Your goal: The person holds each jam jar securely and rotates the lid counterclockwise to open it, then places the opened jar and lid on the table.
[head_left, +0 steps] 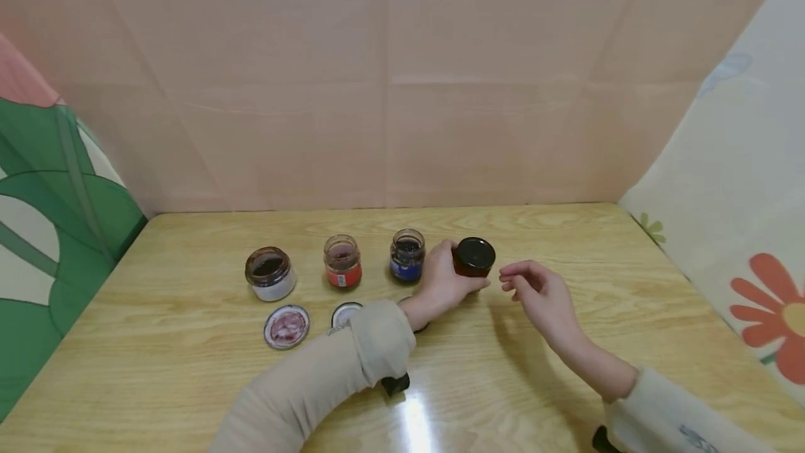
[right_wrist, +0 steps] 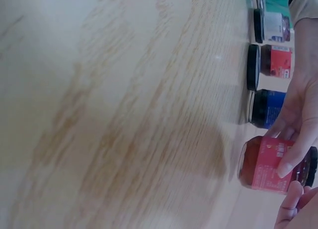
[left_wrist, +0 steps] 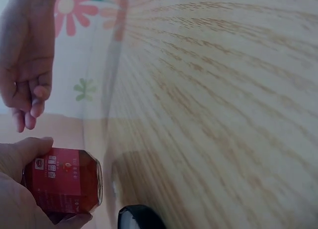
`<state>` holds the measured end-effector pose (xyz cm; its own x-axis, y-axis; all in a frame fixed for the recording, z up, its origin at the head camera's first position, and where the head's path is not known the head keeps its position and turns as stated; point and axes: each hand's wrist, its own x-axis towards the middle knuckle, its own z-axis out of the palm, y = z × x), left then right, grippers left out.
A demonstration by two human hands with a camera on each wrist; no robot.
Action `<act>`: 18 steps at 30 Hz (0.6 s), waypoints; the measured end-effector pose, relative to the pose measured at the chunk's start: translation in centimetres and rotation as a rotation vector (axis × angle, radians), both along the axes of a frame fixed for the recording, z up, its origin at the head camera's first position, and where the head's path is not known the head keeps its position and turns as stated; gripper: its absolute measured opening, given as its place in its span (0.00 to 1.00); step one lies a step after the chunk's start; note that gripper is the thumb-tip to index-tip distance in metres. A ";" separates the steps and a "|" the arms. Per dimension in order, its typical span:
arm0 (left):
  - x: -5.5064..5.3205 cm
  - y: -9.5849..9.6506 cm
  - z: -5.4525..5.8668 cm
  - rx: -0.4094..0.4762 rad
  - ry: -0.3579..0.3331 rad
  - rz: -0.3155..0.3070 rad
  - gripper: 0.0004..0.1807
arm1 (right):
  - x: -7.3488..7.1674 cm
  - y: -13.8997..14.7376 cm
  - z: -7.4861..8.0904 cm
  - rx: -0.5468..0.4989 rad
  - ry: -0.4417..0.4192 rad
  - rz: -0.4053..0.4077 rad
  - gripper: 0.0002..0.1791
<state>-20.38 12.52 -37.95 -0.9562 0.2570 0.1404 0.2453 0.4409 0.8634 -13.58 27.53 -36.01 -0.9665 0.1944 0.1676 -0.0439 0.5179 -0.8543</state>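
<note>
My left hand [head_left: 440, 286] grips a jar with a black lid [head_left: 474, 254] from its left side, fingers and thumb round the glass. A red label and reddish-brown contents show on this jar [left_wrist: 62, 182] in the left wrist view. Whether its base touches the table cannot be told. Just to the right of the jar, my right hand [head_left: 547, 301] hovers with loosely bent fingers, apart from the lid and holding nothing visible. To the left stands an uncovered blue-label jar [head_left: 407, 261], the nearest of the other jars.
Farther left stand a lidless red-label jar [head_left: 343, 271] and a lidless white-label jar [head_left: 272, 279]. In front lie an upturned, stained lid [head_left: 287, 327] and another lid [head_left: 346, 313], partly behind the left sleeve. A third lid is mostly hidden under the left wrist. A curtain [head_left: 390, 124] hangs behind the table.
</note>
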 end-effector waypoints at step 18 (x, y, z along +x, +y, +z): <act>1.8 -2.4 1.2 0.048 0.053 -0.084 0.28 | 0.8 -1.9 0.2 0.022 0.149 0.038 0.22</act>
<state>-18.60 10.15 -36.72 -0.9225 0.3274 0.2043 0.3253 0.3750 0.8681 -12.81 25.64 -35.83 -0.9370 0.1534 0.3139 -0.1894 0.5319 -0.8253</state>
